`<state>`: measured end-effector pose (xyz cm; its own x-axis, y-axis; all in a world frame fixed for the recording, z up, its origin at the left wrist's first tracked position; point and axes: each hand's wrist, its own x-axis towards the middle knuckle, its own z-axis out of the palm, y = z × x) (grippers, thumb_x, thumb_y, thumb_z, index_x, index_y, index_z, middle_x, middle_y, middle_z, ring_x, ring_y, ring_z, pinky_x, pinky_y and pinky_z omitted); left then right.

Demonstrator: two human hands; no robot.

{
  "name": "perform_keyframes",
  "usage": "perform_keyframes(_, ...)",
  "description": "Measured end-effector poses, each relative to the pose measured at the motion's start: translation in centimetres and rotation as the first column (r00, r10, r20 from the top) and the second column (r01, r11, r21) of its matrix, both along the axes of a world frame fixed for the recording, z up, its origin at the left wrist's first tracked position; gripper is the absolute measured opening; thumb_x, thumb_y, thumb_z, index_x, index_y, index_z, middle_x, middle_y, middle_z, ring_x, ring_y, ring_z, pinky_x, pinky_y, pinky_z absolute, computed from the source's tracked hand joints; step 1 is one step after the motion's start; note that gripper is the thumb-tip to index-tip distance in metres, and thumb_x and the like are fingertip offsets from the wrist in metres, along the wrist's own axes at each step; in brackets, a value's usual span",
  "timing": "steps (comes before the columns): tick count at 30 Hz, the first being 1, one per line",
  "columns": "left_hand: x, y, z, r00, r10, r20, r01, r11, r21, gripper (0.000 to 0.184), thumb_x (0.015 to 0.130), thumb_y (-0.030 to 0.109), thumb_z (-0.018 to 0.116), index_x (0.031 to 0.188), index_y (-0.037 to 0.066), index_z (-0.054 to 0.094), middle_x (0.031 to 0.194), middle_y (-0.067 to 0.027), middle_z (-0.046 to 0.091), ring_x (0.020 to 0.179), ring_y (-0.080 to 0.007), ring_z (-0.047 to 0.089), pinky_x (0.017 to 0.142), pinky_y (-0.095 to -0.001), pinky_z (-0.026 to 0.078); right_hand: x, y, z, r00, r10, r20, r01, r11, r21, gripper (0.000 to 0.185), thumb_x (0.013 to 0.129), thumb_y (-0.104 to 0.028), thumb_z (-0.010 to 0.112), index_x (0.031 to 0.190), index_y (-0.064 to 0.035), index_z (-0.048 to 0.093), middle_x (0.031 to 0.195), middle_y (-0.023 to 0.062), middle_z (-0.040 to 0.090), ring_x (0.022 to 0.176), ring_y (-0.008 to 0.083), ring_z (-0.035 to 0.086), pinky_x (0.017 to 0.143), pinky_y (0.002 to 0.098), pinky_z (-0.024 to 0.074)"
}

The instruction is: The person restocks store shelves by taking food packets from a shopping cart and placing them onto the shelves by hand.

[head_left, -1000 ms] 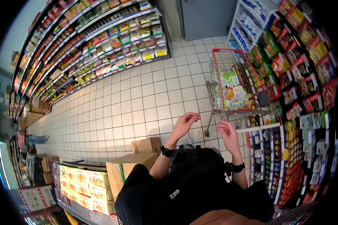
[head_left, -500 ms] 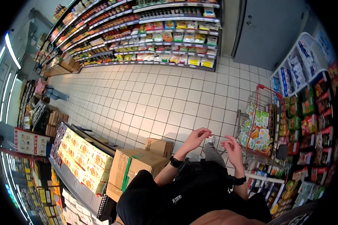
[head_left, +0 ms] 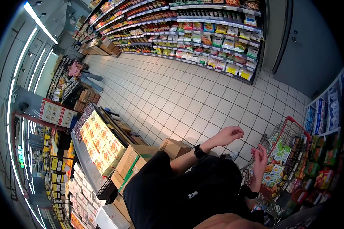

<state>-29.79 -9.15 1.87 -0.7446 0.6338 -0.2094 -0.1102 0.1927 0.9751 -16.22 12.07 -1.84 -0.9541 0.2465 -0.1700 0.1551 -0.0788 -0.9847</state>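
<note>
My left hand (head_left: 230,136) hovers in the air above the tiled floor, its fingers loosely bent with nothing in them. To its right, my right hand (head_left: 260,157) is raised near the shopping cart (head_left: 286,121), holding nothing, with its fingers apart. The two hands do not touch each other. Inside the wire cart lie several green-and-white food packets (head_left: 281,151), partly covered from view by my right hand and forearm. Dark bands circle both wrists.
Cardboard boxes (head_left: 174,148) stand left of me, beside a display stand with yellow printed cartons (head_left: 101,144). Shelves of packaged food (head_left: 214,36) line the back. A grey door (head_left: 309,49) is at the upper right. A person (head_left: 88,78) is far off left.
The view has turned left and tilted, so the shelves, door and cart have shifted right. Both hands remain raised and free of objects. The distant person shows more fully.
</note>
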Motion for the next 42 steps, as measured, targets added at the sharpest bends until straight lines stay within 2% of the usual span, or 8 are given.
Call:
perform_keyframes(4,-2.3,5.2,1.5,0.992,-0.076,-0.099,0.071,0.996,-0.055,0.021,0.098,0.017,0.056,0.108,0.000,0.061,0.097,-0.0079,0.070,0.091,-0.0141,0.066,0.082,-0.0267,0.050,-1.0,3.5,-1.9,0.995,-0.097,0.008,0.097,0.995,-0.016,0.034,0.101,-0.017,0.051,0.131,-0.0021,0.050,0.104,0.0105,0.068,0.093,0.0161,0.063,0.083,0.0303,0.0476)
perform_keyframes(13,-5.9,18.6,-3.3,0.852,-0.512,0.110,0.521,0.850,-0.077,0.023,0.098,0.015,0.054,0.113,-0.002,0.061,0.105,-0.0083,0.068,0.102,-0.0144,0.063,0.091,-0.0277,0.048,2.0,8.2,-5.4,0.856,-0.497,0.145,0.510,0.858,-0.066,0.030,0.099,-0.009,0.052,0.128,-0.0020,0.048,0.100,0.0111,0.069,0.093,0.0160,0.065,0.084,0.0282,0.0500)
perform_keyframes(17,-6.4,26.0,-5.7,0.687,-0.713,0.138,0.726,0.676,-0.124,0.023,0.099,0.015,0.054,0.113,-0.002,0.061,0.103,-0.0084,0.069,0.101,-0.0150,0.064,0.090,-0.0272,0.048,3.7,9.7,-6.0,0.702,-0.671,0.238,0.704,0.704,-0.093,0.030,0.098,-0.007,0.053,0.127,-0.0022,0.049,0.104,0.0122,0.069,0.094,0.0164,0.066,0.085,0.0293,0.0505)
perform_keyframes(24,-7.8,38.7,-11.0,0.317,-0.926,0.204,0.949,0.311,-0.058,0.020,0.098,0.011,0.055,0.113,-0.002,0.060,0.102,-0.0086,0.068,0.097,-0.0154,0.064,0.088,-0.0274,0.050,5.1,11.0,-7.7,0.289,-0.873,0.393,0.906,0.382,0.182,0.032,0.094,-0.010,0.052,0.126,-0.0028,0.052,0.099,0.0134,0.072,0.096,0.0174,0.068,0.084,0.0300,0.0504)
perform_keyframes(28,-8.5,45.4,-12.3,0.182,-0.954,0.240,0.980,0.195,0.032,0.023,0.098,0.016,0.055,0.111,-0.002,0.061,0.100,-0.0089,0.069,0.093,-0.0154,0.064,0.086,-0.0280,0.050,3.8,11.3,-10.5,0.086,-0.882,0.464,0.987,0.140,0.084,0.031,0.096,-0.013,0.053,0.123,0.0000,0.053,0.102,0.0128,0.071,0.093,0.0168,0.067,0.080,0.0290,0.0514)
perform_keyframes(37,-4.8,53.9,-20.6,0.021,-0.896,0.444,0.999,0.040,0.034,0.021,0.096,0.015,0.054,0.103,-0.003,0.062,0.094,-0.0112,0.070,0.085,-0.0166,0.066,0.077,-0.0292,0.052,2.2,13.7,-14.6,-0.195,-0.786,0.586,0.947,-0.306,-0.096,0.031,0.097,-0.014,0.050,0.124,0.0007,0.052,0.108,0.0117,0.068,0.092,0.0183,0.067,0.076,0.0273,0.0527)
perform_keyframes(41,-0.8,54.5,-25.9,0.014,-0.827,0.562,1.000,0.002,-0.023,0.024,0.094,0.017,0.055,0.101,-0.004,0.064,0.091,-0.0125,0.070,0.080,-0.0178,0.067,0.076,-0.0291,0.053,3.7,14.7,-16.5,-0.212,-0.802,0.559,0.660,-0.539,-0.523,0.039,0.099,-0.022,0.047,0.130,0.0021,0.047,0.124,0.0152,0.060,0.108,0.0225,0.061,0.090,0.0314,0.0493)
perform_keyframes(42,0.0,54.6,-25.3,-0.008,-0.841,0.541,0.991,-0.080,-0.110,0.026,0.093,0.021,0.057,0.102,-0.002,0.064,0.089,-0.0134,0.070,0.080,-0.0186,0.067,0.077,-0.0294,0.054,4.4,14.3,-18.3,-0.224,-0.817,0.531,0.619,-0.540,-0.571,0.042,0.100,-0.025,0.046,0.132,0.0015,0.045,0.128,0.0161,0.057,0.110,0.0218,0.059,0.091,0.0307,0.0487)
